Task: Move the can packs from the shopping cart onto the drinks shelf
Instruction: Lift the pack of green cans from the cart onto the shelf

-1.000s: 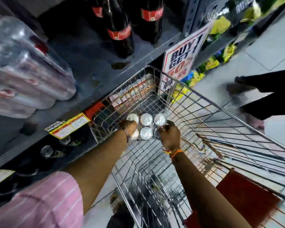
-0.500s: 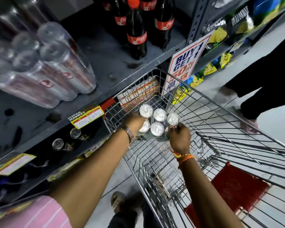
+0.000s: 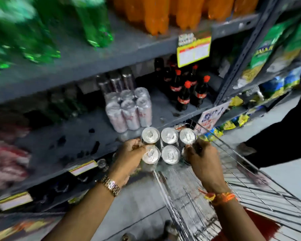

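Observation:
I hold a shrink-wrapped can pack [image 3: 169, 145] with silver tops between both hands, raised above the wire shopping cart [image 3: 247, 185] and close to the front edge of the grey drinks shelf [image 3: 73, 136]. My left hand [image 3: 129, 157] grips the pack's left side; my right hand [image 3: 203, 159] grips its right side. Another wrapped can pack [image 3: 129, 110] stands upright on that shelf, just behind the one I hold.
Cola bottles [image 3: 184, 91] stand at the shelf's right. Green bottles [image 3: 94, 23] and orange bottles [image 3: 156, 13] fill the shelf above. More wrapped packs [image 3: 5, 162] blur at the left. A person in black [image 3: 285, 136] stands beyond the cart. A promo sign [image 3: 210, 117] hangs by the upright.
Both hands have lifted the can pack up out of the cart toward the shelf. The view has swung upward, now showing the upper shelves.

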